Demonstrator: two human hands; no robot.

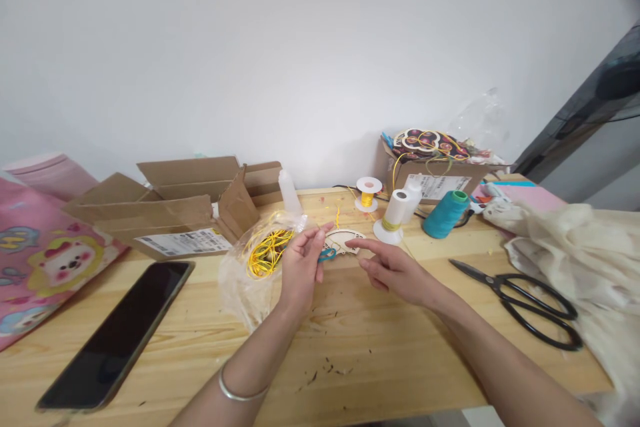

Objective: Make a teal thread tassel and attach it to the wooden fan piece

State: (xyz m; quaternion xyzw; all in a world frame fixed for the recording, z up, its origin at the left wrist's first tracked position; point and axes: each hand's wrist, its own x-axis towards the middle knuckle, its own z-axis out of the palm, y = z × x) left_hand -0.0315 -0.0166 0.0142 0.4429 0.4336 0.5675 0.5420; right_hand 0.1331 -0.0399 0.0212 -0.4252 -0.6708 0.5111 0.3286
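My left hand (301,263) is raised over the wooden table (350,347), fingers closed on a small flat wooden cut-out (341,240) with a teal loop (327,254) at its lower edge. My right hand (393,267) hovers just right of the cut-out, fingers spread loosely, its index fingertip close to the piece; it holds nothing. A clear plastic bag (245,277) with a coil of yellow cord (265,253) lies directly left of my left hand. A silver bangle sits on my left wrist.
A dark phone (120,333) lies at the front left, an open cardboard box (175,207) behind it. Thread spools stand at the back: yellow (368,195), white (395,213), teal (445,213). Black scissors (525,297) and cream fabric (575,253) lie right. A second box (435,177) stands at the back right.
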